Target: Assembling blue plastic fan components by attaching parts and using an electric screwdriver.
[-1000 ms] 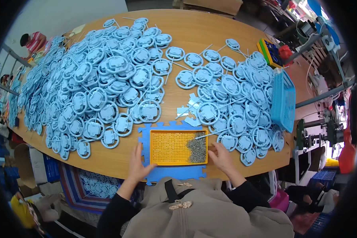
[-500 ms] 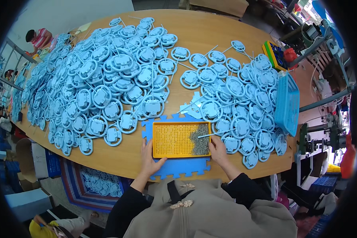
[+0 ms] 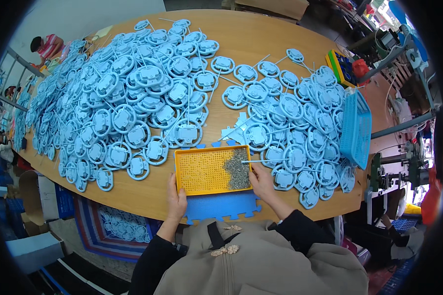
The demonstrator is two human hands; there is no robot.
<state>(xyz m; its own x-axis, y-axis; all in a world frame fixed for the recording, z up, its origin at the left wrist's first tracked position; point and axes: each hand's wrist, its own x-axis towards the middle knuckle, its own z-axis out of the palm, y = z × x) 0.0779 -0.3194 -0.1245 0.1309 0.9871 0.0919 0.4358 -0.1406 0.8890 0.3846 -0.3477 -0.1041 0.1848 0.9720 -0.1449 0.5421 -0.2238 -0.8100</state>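
Note:
A shallow yellow tray [image 3: 202, 169] with a gridded bottom is held between my hands, over a blue foam mat [image 3: 219, 204]. Small grey metal pieces [image 3: 237, 173], like screws, are heaped along its right side; they are too small to tell exactly. My left hand [image 3: 176, 199] grips the left end, thumb on the near corner. My right hand [image 3: 262, 183] grips the right end. A thin rod from a light-blue, steering-wheel-shaped plastic part [image 3: 296, 158] reaches over the tray's right rim. Flat light-blue pieces [image 3: 235, 129] lie just beyond the tray.
A big pile of light-blue wheel-shaped parts [image 3: 125, 118] covers the table's left; a smaller pile stands right. Beside that are a blue basket [image 3: 357, 130] and a yellow-green bin [image 3: 340, 69]. More parts fill a striped bag [image 3: 91, 228] below. A person [image 3: 49, 47] sits far left.
The tray has shifted left with both hands on it and sits slightly tilted, leaving the mat's left part covered. The person in yellow at lower left has gone out of view.

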